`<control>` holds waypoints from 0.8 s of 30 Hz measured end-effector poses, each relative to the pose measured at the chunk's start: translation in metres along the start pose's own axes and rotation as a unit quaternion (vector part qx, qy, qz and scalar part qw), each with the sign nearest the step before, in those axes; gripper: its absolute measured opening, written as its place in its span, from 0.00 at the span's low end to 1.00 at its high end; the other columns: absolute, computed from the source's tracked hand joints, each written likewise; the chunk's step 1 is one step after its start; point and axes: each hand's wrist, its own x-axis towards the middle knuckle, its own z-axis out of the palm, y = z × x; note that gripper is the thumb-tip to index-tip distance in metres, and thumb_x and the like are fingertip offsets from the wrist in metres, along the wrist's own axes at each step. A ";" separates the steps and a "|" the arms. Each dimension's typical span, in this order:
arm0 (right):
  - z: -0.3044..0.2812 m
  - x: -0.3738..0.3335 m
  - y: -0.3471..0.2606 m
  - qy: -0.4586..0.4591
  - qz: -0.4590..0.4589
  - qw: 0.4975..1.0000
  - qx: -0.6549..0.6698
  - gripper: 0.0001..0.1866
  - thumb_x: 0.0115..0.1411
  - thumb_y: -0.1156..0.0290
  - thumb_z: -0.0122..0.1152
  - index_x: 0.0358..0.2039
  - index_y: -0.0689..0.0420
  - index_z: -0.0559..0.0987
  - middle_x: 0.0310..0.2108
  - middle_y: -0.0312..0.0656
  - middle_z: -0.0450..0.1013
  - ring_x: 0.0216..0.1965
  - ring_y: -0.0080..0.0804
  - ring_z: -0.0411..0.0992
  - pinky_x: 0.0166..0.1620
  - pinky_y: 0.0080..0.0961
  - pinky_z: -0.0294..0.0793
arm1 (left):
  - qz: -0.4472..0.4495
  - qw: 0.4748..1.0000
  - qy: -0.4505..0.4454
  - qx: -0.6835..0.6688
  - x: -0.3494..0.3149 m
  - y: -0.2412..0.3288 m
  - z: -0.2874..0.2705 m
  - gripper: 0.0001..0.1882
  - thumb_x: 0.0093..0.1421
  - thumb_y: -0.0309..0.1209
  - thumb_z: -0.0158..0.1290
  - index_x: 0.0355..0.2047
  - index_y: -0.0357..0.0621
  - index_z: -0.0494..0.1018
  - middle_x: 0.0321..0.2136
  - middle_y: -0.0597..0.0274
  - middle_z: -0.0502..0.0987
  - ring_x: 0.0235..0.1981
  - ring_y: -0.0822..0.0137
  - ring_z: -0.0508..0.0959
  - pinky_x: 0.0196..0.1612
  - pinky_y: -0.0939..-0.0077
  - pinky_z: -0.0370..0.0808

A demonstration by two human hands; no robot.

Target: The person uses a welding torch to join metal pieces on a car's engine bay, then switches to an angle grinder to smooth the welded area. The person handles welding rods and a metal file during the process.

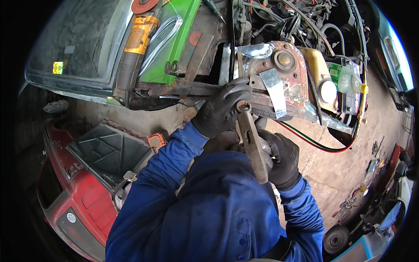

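Note:
My left hand [224, 105], in a black glove, is at the edge of the car's body rail, fingers curled. A narrow brown metal strip [239, 65] rises just beyond its fingertips; what the fingers hold is hidden. To its right, my right hand [283, 155], gloved too, is closed round a worn grey metal tool [252, 146] with a ring-shaped end and a slot in its body. The ring end points up toward the rail, beside my left hand. A bright metal plate piece [273, 92] lies over the rusty strut tower [266, 65].
An orange angle grinder [139, 37] lies by the windscreen, next to a green metal panel [172, 48] with coiled wire. Right of the strut tower are a yellowed fluid tank [321, 78] and a battery [351, 96]. Red and green cables [318, 146] hang below. A red car part [87, 187] stands left.

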 end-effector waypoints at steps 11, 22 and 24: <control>-0.004 -0.013 0.008 0.020 -0.088 0.996 0.018 0.38 0.51 0.45 0.79 0.54 0.61 0.83 0.32 0.46 0.80 0.30 0.49 0.81 0.34 0.41 0.80 | -0.009 1.000 0.008 0.004 -0.013 -0.002 0.020 0.30 0.53 0.15 0.58 0.59 0.39 0.75 0.61 0.48 0.74 0.71 0.42 0.69 0.72 0.50 0.72; -0.001 -0.018 0.019 -0.017 -0.043 0.999 -0.016 0.29 0.54 0.54 0.80 0.51 0.56 0.83 0.33 0.46 0.79 0.32 0.50 0.81 0.35 0.41 0.80 | -0.020 1.000 0.005 0.011 -0.015 0.000 0.022 0.26 0.59 0.20 0.62 0.59 0.38 0.76 0.61 0.46 0.74 0.72 0.42 0.69 0.72 0.48 0.71; -0.004 -0.021 0.023 -0.017 0.002 1.000 -0.015 0.27 0.54 0.58 0.80 0.52 0.57 0.83 0.35 0.48 0.81 0.34 0.53 0.82 0.37 0.42 0.82 | -0.033 0.999 0.005 0.015 -0.017 0.001 0.025 0.22 0.61 0.21 0.61 0.57 0.37 0.77 0.61 0.45 0.75 0.71 0.42 0.70 0.71 0.49 0.72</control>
